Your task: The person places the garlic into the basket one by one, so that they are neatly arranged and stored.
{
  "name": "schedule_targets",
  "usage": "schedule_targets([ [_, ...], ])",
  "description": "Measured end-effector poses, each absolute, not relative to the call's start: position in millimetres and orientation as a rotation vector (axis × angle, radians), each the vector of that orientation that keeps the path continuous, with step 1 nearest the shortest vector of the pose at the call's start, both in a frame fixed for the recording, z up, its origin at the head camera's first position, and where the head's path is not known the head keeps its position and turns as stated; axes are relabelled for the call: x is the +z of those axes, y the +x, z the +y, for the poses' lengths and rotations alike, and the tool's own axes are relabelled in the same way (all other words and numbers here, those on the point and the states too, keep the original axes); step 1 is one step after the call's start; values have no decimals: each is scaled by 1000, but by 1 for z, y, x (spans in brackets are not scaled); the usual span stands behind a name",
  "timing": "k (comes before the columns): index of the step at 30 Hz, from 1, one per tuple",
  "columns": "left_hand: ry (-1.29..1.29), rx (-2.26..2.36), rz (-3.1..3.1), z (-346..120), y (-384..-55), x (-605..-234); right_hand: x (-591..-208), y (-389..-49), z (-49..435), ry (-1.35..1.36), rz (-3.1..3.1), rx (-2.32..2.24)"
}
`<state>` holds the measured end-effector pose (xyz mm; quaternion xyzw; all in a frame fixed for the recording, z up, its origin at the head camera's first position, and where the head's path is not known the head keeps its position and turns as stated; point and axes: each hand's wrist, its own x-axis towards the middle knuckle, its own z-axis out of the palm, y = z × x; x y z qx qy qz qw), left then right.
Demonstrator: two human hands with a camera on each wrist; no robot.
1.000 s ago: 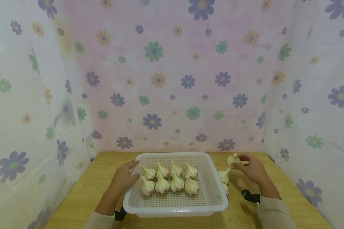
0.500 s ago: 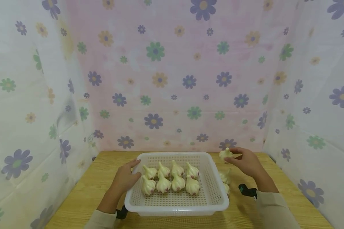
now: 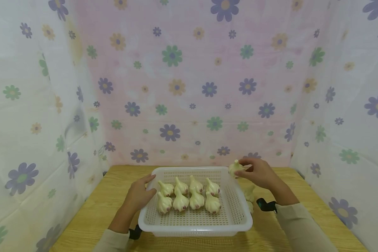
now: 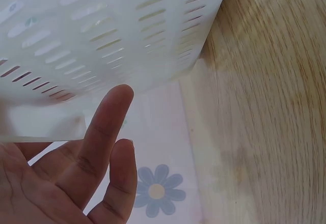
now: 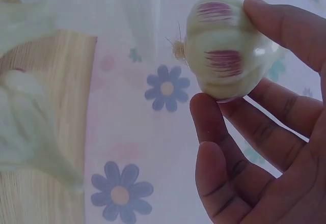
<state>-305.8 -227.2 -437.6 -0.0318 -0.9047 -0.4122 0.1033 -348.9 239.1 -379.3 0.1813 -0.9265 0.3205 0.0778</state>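
A white plastic basket (image 3: pixel 195 229) stands on the table, holding two rows of garlic bulbs (image 3: pixel 180 202) with pale skins and purple marks. At its left rim, my left hand (image 3: pixel 138 196) holds on with the thumb over the edge. The left wrist view shows fingers (image 4: pixel 109 117) outside the slotted wall (image 4: pixel 137 35). My right hand (image 3: pixel 259 172) pinches another garlic bulb (image 5: pixel 224 51) between thumb and fingers, roots and purple streaks showing. This bulb is in the air at the basket's far right corner, stem up in the head view.
More garlic bulbs (image 3: pixel 249 193) lie on the wooden table (image 3: pixel 97 210) just right of the basket, partly hidden by its wall. Flowered cloth (image 3: pixel 189 70) encloses the table at the back and both sides. Black wrist mounts (image 3: pixel 266 205) stick out below each hand.
My right hand has lifted the garlic bulb from beside the others and carried it left to the basket's far right corner. The left hand stays at the rim.
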Motion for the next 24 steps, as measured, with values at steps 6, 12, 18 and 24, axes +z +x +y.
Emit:
schedule_targets([
  [6,-98,-1187,-2677,-227,-307,-438,-379,-349,220,679,-2768,994],
  [12,-106,-1197,-2681,-227,-306,-437,-376,-346,203,707,-2805,990],
  [18,-86,-1188,-2677,-228,-304,-435,-371,-346,189,759,-2819,974],
  [24,-102,-1193,-2686,-227,-305,-436,-365,-341,179,806,-2851,996],
])
